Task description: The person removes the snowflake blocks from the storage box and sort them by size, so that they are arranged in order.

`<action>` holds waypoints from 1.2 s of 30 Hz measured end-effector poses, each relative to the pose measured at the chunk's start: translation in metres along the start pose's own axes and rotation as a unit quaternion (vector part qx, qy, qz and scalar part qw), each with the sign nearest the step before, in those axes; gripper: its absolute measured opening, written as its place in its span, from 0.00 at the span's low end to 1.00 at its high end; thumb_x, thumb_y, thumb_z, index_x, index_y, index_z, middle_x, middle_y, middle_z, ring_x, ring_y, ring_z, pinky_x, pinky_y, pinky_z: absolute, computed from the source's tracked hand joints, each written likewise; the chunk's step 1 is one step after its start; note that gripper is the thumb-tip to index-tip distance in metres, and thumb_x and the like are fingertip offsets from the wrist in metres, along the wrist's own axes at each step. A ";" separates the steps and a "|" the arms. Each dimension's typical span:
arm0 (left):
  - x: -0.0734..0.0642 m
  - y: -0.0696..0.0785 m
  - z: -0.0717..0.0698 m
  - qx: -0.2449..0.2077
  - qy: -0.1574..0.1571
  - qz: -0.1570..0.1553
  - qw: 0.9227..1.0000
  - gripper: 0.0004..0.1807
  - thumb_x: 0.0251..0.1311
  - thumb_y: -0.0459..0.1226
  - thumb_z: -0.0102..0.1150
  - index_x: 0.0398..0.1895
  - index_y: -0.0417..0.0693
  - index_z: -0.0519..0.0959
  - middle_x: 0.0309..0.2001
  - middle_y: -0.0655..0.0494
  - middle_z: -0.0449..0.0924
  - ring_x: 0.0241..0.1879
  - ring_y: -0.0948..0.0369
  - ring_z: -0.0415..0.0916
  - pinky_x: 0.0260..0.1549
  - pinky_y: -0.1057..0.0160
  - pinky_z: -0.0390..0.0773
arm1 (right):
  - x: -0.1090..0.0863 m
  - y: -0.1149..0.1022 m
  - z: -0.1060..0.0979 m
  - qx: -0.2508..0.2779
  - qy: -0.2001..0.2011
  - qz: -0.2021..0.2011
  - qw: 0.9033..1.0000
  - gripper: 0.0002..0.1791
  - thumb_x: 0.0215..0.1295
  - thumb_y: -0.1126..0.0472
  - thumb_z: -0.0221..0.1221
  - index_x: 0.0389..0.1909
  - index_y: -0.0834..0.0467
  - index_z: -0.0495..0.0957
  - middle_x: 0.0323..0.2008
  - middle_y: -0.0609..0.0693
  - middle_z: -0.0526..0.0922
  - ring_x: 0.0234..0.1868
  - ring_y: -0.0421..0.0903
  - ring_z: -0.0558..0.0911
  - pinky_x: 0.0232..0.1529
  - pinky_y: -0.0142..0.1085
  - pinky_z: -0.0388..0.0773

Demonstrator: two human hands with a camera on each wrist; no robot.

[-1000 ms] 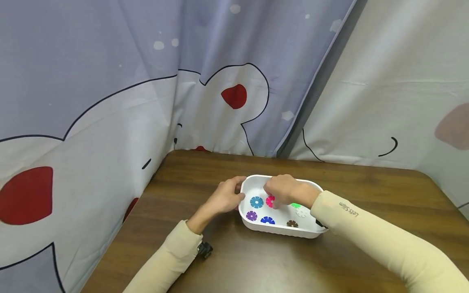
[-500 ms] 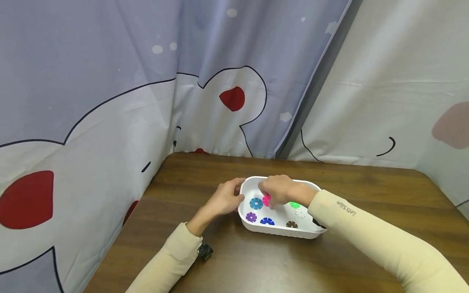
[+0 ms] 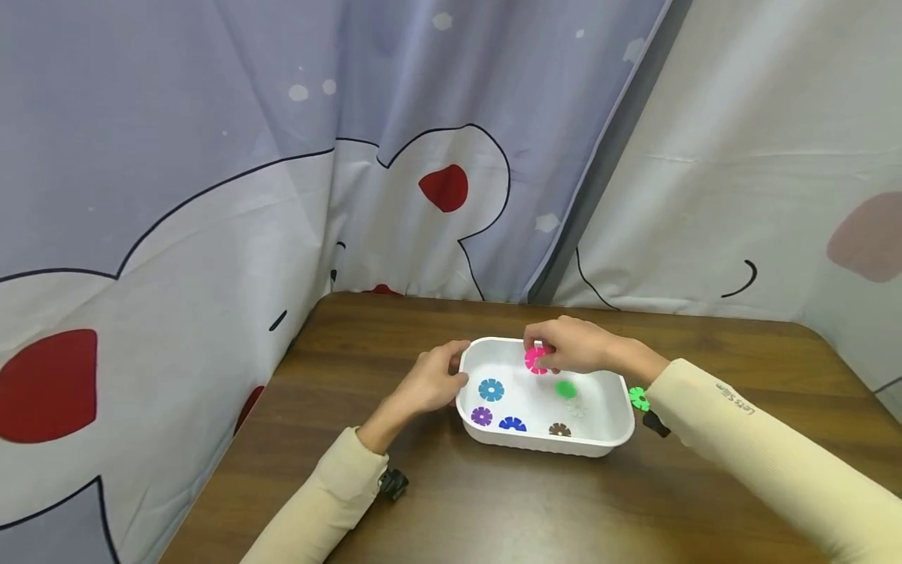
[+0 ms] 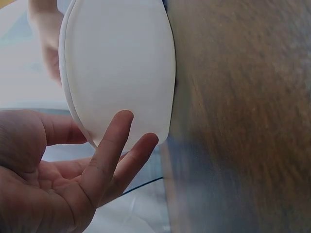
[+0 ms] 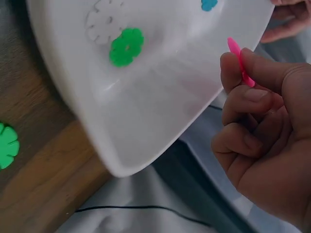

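Note:
A pink notched plastic disc (image 3: pixel 533 359) is pinched between the thumb and index finger of my right hand (image 3: pixel 574 345), above the far side of a white tray (image 3: pixel 599 427). In the right wrist view the pink disc (image 5: pixel 241 63) shows nearly edge-on. My left hand (image 3: pixel 428 381) holds the tray's left end, with the thumb at its rim and fingers against the outer wall in the left wrist view. Inside the tray lie a light blue disc (image 3: pixel 491 390), a purple disc (image 3: pixel 481 416), a dark blue disc (image 3: pixel 512 424), a brown disc (image 3: pixel 560 429), a green disc (image 3: pixel 566 389) and a clear disc (image 5: pixel 104 22).
Another green disc (image 3: pixel 639 399) lies on the wooden table (image 3: pixel 493 509), just right of the tray near the right wrist. A patterned curtain (image 3: pixel 423 219) hangs behind and to the left of the table. Small black wrist cameras (image 3: pixel 393 484) sit at both sleeves.
My right hand has lifted the pink disc from the tray floor and moved up and right with it. The green disc on the table has come into view. My left hand stays on the tray.

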State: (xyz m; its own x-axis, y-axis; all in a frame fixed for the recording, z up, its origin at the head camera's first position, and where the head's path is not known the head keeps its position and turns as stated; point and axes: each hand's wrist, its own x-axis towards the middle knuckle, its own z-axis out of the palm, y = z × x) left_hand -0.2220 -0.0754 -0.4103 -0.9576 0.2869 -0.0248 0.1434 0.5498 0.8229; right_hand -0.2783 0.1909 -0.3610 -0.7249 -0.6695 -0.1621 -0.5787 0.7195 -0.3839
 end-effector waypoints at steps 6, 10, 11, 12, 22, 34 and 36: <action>0.001 0.000 0.000 0.002 0.002 -0.010 1.000 0.31 0.71 0.27 0.59 0.76 0.35 0.68 0.60 0.31 0.82 0.40 0.49 0.87 0.26 0.62 0.90 | -0.027 0.019 -0.009 0.059 0.028 -0.016 0.998 0.12 0.71 0.70 0.63 0.53 0.59 0.83 0.27 0.46 0.82 0.28 0.42 0.78 0.30 0.32 0.77; 0.000 -0.001 -0.001 -0.003 -0.002 -0.012 1.000 0.31 0.70 0.27 0.59 0.76 0.36 0.68 0.59 0.31 0.82 0.40 0.48 0.88 0.27 0.60 0.91 | -0.049 0.027 -0.013 0.099 0.043 0.017 0.994 0.14 0.71 0.70 0.63 0.55 0.59 0.82 0.29 0.48 0.83 0.31 0.46 0.79 0.32 0.34 0.78; 0.000 -0.001 -0.001 -0.004 -0.003 -0.012 1.000 0.31 0.70 0.27 0.59 0.76 0.36 0.69 0.59 0.31 0.82 0.40 0.48 0.88 0.28 0.60 0.91 | -0.054 0.030 -0.013 0.106 0.048 0.023 0.993 0.14 0.71 0.70 0.63 0.55 0.59 0.82 0.29 0.48 0.83 0.31 0.47 0.80 0.33 0.34 0.79; -0.001 -0.002 -0.003 -0.006 -0.003 -0.012 1.000 0.31 0.70 0.27 0.59 0.76 0.36 0.69 0.59 0.31 0.82 0.39 0.48 0.88 0.28 0.59 0.91 | -0.059 0.033 -0.013 0.110 0.053 0.026 0.992 0.13 0.71 0.70 0.64 0.54 0.59 0.82 0.29 0.48 0.83 0.31 0.47 0.80 0.33 0.34 0.79; -0.010 -0.008 -0.016 -0.001 0.012 -0.019 1.000 0.32 0.69 0.28 0.59 0.77 0.37 0.68 0.59 0.30 0.83 0.36 0.52 0.88 0.27 0.57 0.91 | -0.099 0.063 -0.009 0.197 0.087 0.029 0.976 0.10 0.73 0.67 0.64 0.51 0.61 0.78 0.28 0.54 0.85 0.29 0.46 0.84 0.30 0.34 0.84; -0.010 -0.004 -0.016 0.010 0.011 -0.026 1.000 0.32 0.70 0.29 0.60 0.77 0.37 0.69 0.60 0.31 0.82 0.42 0.49 0.88 0.30 0.57 0.92 | -0.153 0.117 0.005 0.173 0.141 0.051 0.973 0.11 0.72 0.70 0.63 0.53 0.63 0.79 0.25 0.48 0.84 0.24 0.35 0.73 0.22 0.30 0.69; -0.010 -0.004 -0.016 0.013 0.011 -0.027 0.999 0.32 0.70 0.29 0.61 0.77 0.37 0.69 0.60 0.31 0.82 0.43 0.49 0.88 0.30 0.58 0.92 | -0.160 0.126 0.009 0.175 0.145 0.057 0.972 0.11 0.73 0.71 0.62 0.53 0.64 0.79 0.25 0.47 0.83 0.24 0.35 0.72 0.22 0.30 0.68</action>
State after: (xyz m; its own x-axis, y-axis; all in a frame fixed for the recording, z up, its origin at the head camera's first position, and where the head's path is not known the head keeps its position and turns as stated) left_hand -0.2167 -0.0930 -0.4048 -0.9697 0.2379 -0.0562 0.0968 0.5847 0.8054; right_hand -0.2323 0.3873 -0.3917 -0.8812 -0.4723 0.0221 -0.3624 0.6446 -0.6731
